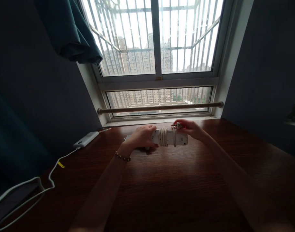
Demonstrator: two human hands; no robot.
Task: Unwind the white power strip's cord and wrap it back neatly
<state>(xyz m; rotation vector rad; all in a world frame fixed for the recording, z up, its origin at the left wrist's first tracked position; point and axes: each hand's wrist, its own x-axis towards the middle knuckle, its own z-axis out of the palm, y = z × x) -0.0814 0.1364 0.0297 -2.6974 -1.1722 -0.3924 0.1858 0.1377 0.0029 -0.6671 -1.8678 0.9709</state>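
Left hand (141, 137) closed around one end of white power strip (170, 137), held just above the wooden surface (161, 180) near the window. Right hand (189, 128) pinches the plug (178, 126) at the strip's other end; cord (163, 137) coiled around its middle. Power bank (86, 139) with cable (50, 175) lies well left.

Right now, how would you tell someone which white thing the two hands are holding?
Find the big window, then drop to the dark wooden table below its sill. There the left hand and right hand hold a long white power strip. Unlike the white power bank lying off to the left, it has its own cord wound round its middle.
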